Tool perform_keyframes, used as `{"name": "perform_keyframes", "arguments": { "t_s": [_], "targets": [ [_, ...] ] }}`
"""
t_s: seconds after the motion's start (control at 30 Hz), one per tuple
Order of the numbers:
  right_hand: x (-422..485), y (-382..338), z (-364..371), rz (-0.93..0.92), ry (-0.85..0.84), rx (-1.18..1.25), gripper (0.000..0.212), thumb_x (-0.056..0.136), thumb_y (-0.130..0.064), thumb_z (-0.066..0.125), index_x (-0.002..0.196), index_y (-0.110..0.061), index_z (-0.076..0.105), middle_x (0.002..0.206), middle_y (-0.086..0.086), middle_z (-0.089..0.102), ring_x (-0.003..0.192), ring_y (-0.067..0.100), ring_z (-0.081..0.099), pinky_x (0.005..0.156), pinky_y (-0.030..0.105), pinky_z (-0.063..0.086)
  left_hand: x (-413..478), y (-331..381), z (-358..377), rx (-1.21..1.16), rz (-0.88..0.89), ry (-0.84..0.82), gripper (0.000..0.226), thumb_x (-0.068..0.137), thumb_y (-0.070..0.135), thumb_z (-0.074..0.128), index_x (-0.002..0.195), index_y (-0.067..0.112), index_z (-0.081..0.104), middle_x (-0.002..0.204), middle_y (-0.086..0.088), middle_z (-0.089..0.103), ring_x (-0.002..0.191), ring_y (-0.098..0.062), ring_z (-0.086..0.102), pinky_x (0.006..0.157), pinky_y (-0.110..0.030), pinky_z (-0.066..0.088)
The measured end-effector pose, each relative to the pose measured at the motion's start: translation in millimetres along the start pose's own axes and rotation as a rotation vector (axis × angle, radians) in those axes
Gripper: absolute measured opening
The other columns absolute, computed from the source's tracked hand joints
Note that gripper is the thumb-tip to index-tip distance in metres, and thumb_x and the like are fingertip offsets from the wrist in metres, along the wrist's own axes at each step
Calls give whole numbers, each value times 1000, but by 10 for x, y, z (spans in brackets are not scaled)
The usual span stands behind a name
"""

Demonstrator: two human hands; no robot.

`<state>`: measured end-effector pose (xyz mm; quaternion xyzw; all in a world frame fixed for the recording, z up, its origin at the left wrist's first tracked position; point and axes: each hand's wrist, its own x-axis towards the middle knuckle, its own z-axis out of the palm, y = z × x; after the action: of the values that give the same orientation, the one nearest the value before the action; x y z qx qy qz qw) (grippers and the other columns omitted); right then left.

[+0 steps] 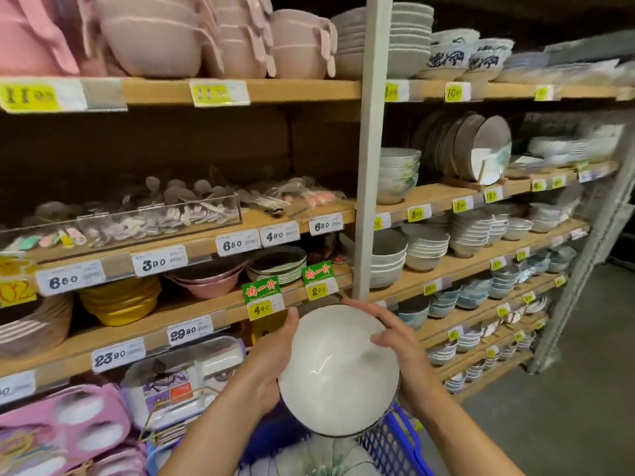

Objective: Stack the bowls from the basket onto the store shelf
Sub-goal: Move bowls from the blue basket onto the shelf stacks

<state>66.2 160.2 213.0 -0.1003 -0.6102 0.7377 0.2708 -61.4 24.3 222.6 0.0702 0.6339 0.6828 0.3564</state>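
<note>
Both hands hold a white bowl [338,369] above a blue basket [391,441]. The left hand [271,359] grips its left side and the right hand [400,345] curls over its rim, before the store shelf [192,314].

The store shelf [275,89] has wooden boards in two bays split by a white post [372,132], with price tags [159,261] along the front edges. In the left bay, pink bowls [154,39] sit on the top board, a clear tray of spoons [137,221] on the next, and yellow bowls [120,300] below that. In the right bay, blue-patterned bowls [450,53] sit on top. Beneath them, stacked white bowls [398,176] sit beside dark plates [481,149] standing on edge.
</note>
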Motion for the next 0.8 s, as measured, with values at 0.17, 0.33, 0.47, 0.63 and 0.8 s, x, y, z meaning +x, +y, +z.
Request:
{"name": "perform_keyframes", "arguments": {
  "t_s": [0.17,0.33,0.47,0.63,0.8],
  "targets": [
    [-89,-343,-504,125,69,272,51,61,-7,45,103,-13,73,103,9,73,87,26,68,66,36,56,-349,-8,666,-196,187,-55,41,92,45,49,109,15,71,105,-9,74,96,-29,70,82,-42,55],
    [-97,-680,-1145,254,182,401,40,79,-4,40,102,-13,72,89,11,74,82,32,65,66,35,56,-549,-204,1360,-361,491,-142,44,75,27,61,119,20,61,105,8,73,97,-10,69,68,-21,56],
    [-85,-966,-1502,307,188,425,41,78,-5,41,109,-8,68,96,15,71,90,34,62,77,39,52,-607,-252,1905,-394,470,-69,30,82,16,49,104,26,67,95,3,75,79,-11,71,55,-22,54],
    [29,-1263,-1811,343,182,405,36,81,-8,41,107,-6,65,97,16,72,82,33,67,63,35,56,-559,-73,2464,-509,394,69,32,85,17,37,100,15,65,86,-6,73,78,-26,65,51,-28,53],
    [242,-1468,-2060,285,180,320,33,85,-16,49,113,-14,66,109,10,69,90,28,65,65,32,54,-371,146,2810,-556,343,95,39,81,18,37,110,10,63,92,-12,69,78,-33,61,42,-29,51]
  ]
}}
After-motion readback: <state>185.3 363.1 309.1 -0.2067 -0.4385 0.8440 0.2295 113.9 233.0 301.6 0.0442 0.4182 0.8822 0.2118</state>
